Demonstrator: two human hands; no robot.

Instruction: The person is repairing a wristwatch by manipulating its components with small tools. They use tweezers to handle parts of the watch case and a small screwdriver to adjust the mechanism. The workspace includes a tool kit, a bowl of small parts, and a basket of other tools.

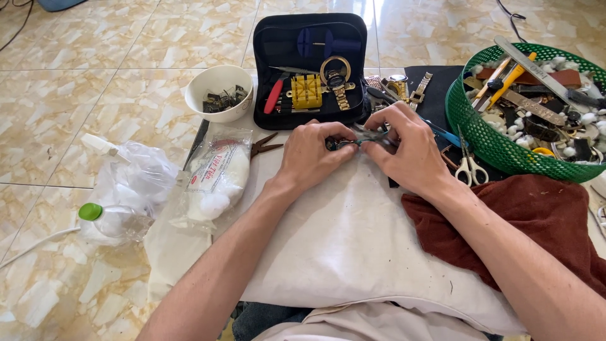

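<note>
My left hand (312, 155) and my right hand (407, 148) meet at the far edge of a white cloth-covered pad (347, 240). Together they pinch a small watch with a metal band (353, 140), mostly hidden under the fingers. The left fingers curl around its dark round end; the right fingers press on the band from the right. Beside the right hand lies a thin blue-handled tool (445, 134).
An open black tool case (309, 69) with a yellow block and gold watch lies beyond. A white bowl (219, 91) of clasps, a cotton bag (214, 173), pliers (265, 145), a plastic bottle (110, 221), white scissors (467, 167), a green basket (499, 145) and a brown towel (536, 215) surround the pad.
</note>
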